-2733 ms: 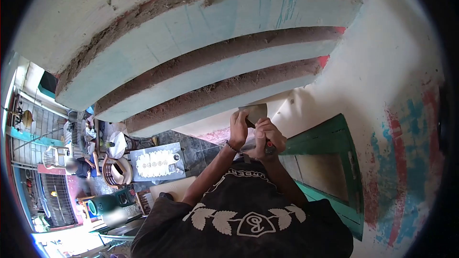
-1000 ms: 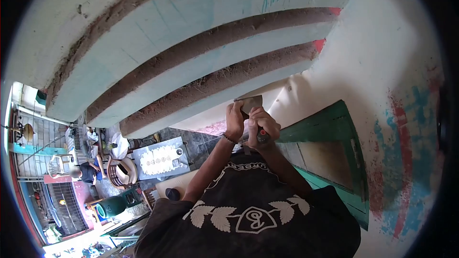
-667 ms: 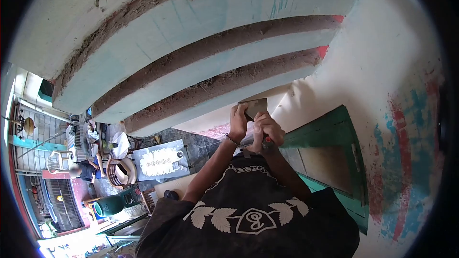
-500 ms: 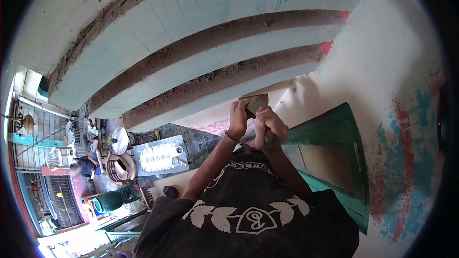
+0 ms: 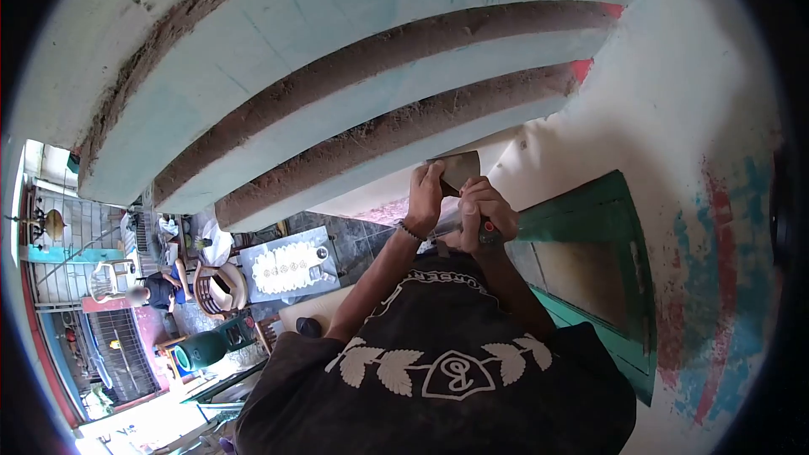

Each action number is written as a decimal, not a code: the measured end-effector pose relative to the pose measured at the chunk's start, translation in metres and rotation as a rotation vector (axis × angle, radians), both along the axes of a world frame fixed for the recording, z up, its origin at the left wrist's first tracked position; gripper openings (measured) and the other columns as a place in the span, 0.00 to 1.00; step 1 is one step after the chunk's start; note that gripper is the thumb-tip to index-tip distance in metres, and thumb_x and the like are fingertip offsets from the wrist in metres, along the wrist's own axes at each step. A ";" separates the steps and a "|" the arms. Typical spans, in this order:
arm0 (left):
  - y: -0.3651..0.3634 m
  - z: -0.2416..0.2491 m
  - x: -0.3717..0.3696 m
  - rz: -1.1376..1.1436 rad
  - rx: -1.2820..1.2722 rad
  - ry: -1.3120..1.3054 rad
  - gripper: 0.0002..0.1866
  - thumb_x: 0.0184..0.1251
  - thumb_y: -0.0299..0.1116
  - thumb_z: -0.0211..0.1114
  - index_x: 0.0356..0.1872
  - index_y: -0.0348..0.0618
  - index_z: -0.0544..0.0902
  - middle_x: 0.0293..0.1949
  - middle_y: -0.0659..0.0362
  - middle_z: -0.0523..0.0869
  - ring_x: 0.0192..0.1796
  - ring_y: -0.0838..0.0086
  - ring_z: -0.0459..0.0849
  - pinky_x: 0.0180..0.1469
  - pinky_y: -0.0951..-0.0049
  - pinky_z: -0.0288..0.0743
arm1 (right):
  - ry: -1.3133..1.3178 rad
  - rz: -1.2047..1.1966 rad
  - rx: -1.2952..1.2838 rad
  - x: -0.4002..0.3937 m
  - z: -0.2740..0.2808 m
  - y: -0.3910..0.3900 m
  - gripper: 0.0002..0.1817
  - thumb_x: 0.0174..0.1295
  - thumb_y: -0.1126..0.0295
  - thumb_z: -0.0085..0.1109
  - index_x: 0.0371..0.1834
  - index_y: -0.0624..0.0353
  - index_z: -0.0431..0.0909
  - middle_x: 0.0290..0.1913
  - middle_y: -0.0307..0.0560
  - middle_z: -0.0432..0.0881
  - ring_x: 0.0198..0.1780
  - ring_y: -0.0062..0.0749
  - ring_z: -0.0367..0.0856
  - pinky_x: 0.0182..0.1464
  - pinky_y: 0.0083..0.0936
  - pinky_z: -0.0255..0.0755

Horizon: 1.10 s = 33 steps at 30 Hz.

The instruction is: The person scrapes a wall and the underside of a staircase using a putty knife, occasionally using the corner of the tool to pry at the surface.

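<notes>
Both hands are raised in front of my chest, below the lowest pale blue beam [image 5: 404, 136]. A scraper with a wide metal blade [image 5: 461, 170] is held between them. My right hand [image 5: 489, 209] is wrapped round its dark handle, whose end [image 5: 489, 229] shows a red spot. My left hand [image 5: 425, 194], with a beaded bracelet at the wrist, has its fingers closed on the left side of the blade. The far edge of the blade is near the beam's underside; whether they touch I cannot tell.
A green door frame [image 5: 628, 261] stands at the right, beside a wall with peeling red and blue paint [image 5: 720, 286]. Far below at the left are a table with a white cover [image 5: 291, 267], chairs [image 5: 221, 291] and a seated person [image 5: 164, 288].
Both hands and the scraper have shifted slightly, with the handle end turned more toward the camera. The view has tilted a little, and the beams appear higher.
</notes>
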<state>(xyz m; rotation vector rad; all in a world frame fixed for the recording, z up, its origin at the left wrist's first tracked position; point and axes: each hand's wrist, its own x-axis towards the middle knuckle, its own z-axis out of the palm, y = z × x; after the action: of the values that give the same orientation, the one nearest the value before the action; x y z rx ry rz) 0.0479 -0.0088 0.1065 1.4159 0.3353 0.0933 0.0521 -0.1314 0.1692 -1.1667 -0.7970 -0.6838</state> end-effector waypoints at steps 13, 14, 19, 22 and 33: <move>-0.021 0.029 -0.004 0.248 0.552 -0.325 0.19 0.70 0.36 0.47 0.29 0.29 0.79 0.25 0.55 0.80 0.27 0.74 0.81 0.31 0.74 0.78 | 0.041 0.044 0.029 0.005 -0.007 -0.001 0.07 0.56 0.85 0.52 0.22 0.67 0.68 0.23 0.53 0.77 0.24 0.38 0.78 0.36 0.36 0.78; -0.020 0.019 -0.001 0.257 0.529 -0.316 0.19 0.70 0.35 0.47 0.29 0.29 0.78 0.24 0.54 0.80 0.27 0.73 0.81 0.30 0.73 0.76 | 0.038 0.036 0.018 0.008 -0.006 -0.001 0.07 0.56 0.85 0.52 0.22 0.67 0.68 0.23 0.53 0.77 0.24 0.38 0.78 0.36 0.36 0.78; -0.022 0.022 0.001 0.280 0.316 -0.173 0.18 0.71 0.35 0.46 0.27 0.31 0.76 0.21 0.48 0.77 0.24 0.67 0.78 0.28 0.65 0.70 | 0.070 -0.051 -0.057 0.003 0.009 0.000 0.08 0.55 0.85 0.53 0.21 0.66 0.67 0.22 0.53 0.76 0.24 0.40 0.78 0.36 0.38 0.79; -0.013 -0.035 0.003 0.306 0.730 -0.282 0.18 0.71 0.35 0.46 0.27 0.31 0.75 0.21 0.48 0.75 0.25 0.68 0.77 0.28 0.64 0.69 | 0.046 -0.031 0.005 0.006 -0.018 0.005 0.08 0.57 0.83 0.51 0.21 0.69 0.67 0.21 0.51 0.75 0.23 0.36 0.75 0.34 0.38 0.77; -0.019 0.013 -0.002 0.213 0.571 -0.181 0.13 0.63 0.36 0.56 0.38 0.35 0.76 0.32 0.50 0.79 0.38 0.60 0.75 0.41 0.64 0.70 | -0.001 -0.002 -0.001 -0.001 -0.006 0.001 0.07 0.58 0.82 0.52 0.23 0.69 0.68 0.22 0.53 0.76 0.23 0.38 0.76 0.34 0.40 0.77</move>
<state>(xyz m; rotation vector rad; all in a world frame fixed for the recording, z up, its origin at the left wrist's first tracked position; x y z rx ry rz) 0.0459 -0.0283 0.1197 1.9144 0.3219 0.5220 0.0510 -0.1309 0.1632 -1.1688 -0.7968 -0.6857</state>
